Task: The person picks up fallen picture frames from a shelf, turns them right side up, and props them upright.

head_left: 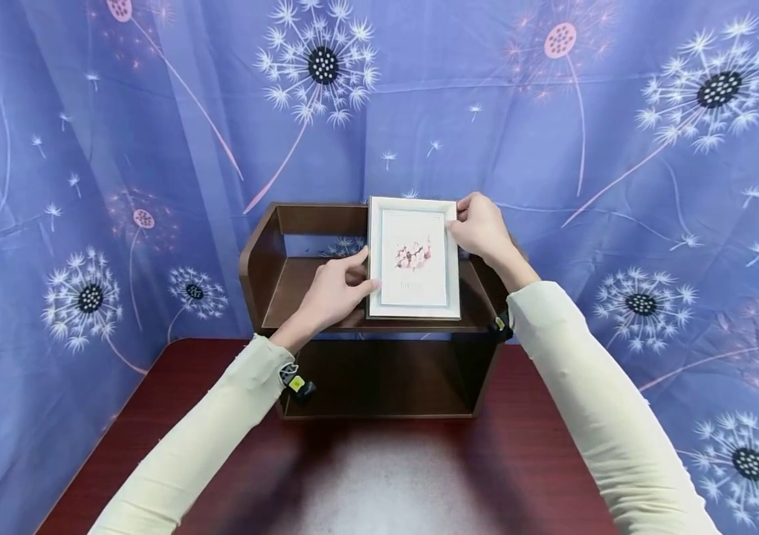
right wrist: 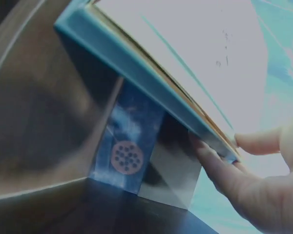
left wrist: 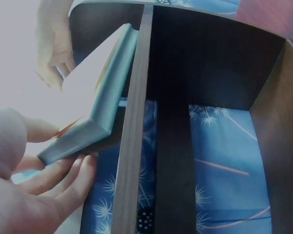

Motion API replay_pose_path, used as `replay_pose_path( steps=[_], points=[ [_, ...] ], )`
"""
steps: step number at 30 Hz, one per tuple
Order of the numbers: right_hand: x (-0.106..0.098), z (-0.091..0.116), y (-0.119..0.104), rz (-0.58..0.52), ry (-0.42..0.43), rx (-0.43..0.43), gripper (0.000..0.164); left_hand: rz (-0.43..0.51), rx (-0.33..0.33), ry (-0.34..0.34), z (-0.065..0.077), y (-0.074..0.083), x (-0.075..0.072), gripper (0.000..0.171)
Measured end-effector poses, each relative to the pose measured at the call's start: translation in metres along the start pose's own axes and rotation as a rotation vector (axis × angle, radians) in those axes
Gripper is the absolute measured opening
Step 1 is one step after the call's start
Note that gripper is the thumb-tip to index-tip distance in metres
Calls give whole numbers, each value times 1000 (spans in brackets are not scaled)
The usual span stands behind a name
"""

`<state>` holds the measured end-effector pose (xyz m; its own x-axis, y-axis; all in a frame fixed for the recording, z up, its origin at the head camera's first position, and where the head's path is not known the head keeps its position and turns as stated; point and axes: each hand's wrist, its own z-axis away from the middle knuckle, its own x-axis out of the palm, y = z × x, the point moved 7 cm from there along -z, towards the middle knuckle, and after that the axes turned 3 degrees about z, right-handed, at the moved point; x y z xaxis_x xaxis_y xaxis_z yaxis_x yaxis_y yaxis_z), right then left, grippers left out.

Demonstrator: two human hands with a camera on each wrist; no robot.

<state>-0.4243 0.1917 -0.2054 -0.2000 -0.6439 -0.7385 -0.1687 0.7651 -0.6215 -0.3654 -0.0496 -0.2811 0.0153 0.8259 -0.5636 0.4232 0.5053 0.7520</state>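
Note:
A white picture frame [head_left: 414,258] with a pink flower print stands upright over the top shelf of a dark brown wooden shelf unit [head_left: 312,297]. My left hand [head_left: 335,290] grips its lower left side, thumb on the front and fingers behind. At the upper right edge, my right hand [head_left: 482,227] pinches it between thumb and fingers. In the left wrist view the picture frame [left wrist: 100,92] leans at a slant beside the shelf board, with the left hand [left wrist: 44,180] under its corner. The right wrist view shows its side [right wrist: 151,90] held by the right hand [right wrist: 254,180].
The shelf unit stands on a dark red table [head_left: 218,446] with a bright reflection in front. Its lower compartment [head_left: 379,375] is open to the front. Behind and on both sides hangs a blue curtain [head_left: 172,148] with dandelion prints.

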Motion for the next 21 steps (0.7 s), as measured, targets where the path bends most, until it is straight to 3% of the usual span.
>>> replay_pose_path(
  steps=[10, 21],
  points=[
    [-12, 6, -7, -121, 91, -71, 46, 175, -30, 125, -5, -10, -8, 66],
    [-26, 28, -11, -208, 165, -156, 50, 197, -21, 176, -12, -8, -12, 45]
  ],
)
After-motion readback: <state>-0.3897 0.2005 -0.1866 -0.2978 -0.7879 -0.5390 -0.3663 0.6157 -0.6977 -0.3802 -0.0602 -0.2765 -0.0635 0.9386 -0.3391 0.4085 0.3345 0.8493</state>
